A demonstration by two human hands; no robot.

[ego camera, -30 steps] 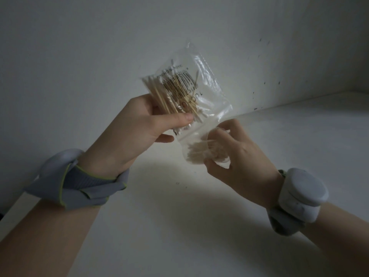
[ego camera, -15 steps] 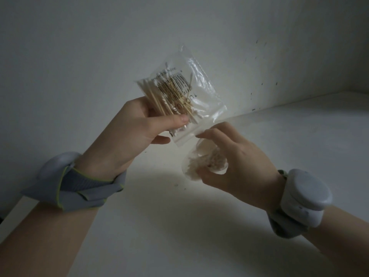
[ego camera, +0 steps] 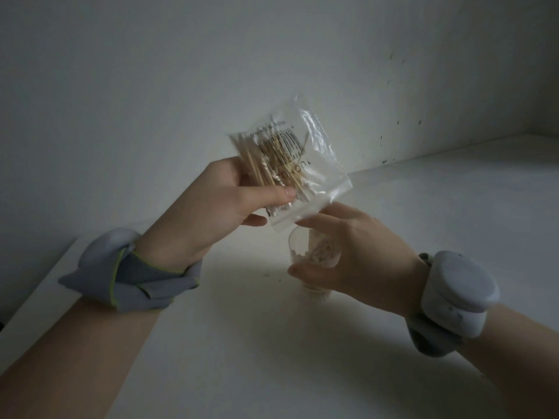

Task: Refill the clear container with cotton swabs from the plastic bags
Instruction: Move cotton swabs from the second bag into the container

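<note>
My left hand (ego camera: 223, 204) grips a clear plastic bag (ego camera: 305, 164) of wooden-stick cotton swabs, thumb pressed across its lower part. The bag is held up and tilted, its open lower edge just above the clear container (ego camera: 311, 252). My right hand (ego camera: 354, 252) is wrapped round that small clear container, which has white swab tips inside. The right forefinger reaches up to the bag's lower edge. The container's lower part is hidden by my fingers.
A white tabletop (ego camera: 272, 343) lies below both hands, meeting a white wall (ego camera: 181, 71) behind with dark specks at the right. The table's left edge (ego camera: 39, 285) runs past my left wrist. Grey bands sit on both wrists.
The bag has lifted slightly away from the container, and my right hand with the container has dropped lower. My right forefinger has stretched up to the bag's edge.
</note>
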